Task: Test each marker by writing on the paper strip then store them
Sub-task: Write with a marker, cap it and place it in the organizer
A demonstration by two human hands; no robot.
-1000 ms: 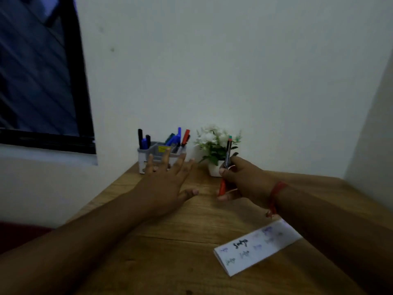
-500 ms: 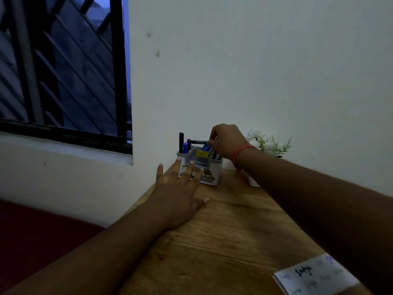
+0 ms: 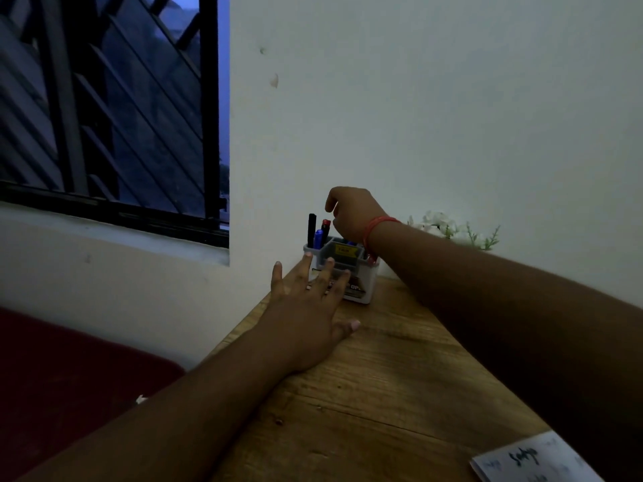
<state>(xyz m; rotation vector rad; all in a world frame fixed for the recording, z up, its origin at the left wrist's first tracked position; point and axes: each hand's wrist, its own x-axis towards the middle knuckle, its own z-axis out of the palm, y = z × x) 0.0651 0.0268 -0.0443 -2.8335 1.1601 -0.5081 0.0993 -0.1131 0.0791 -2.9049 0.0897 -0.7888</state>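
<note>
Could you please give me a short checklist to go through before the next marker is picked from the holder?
1. Marker holder upright on the desk by the wall: ok.
2. Left hand flat on the desk, fingertips at the holder's front to steady it: ok.
3. Right hand above the holder, holding no marker as far as can be seen: ok.
4. Markers standing in the left compartment, black marker, blue marker and red-capped marker: ok.
5. Which markers are already tested: cannot tell.
6. Paper strip within reach at the near right, partly out of frame: ok.
</note>
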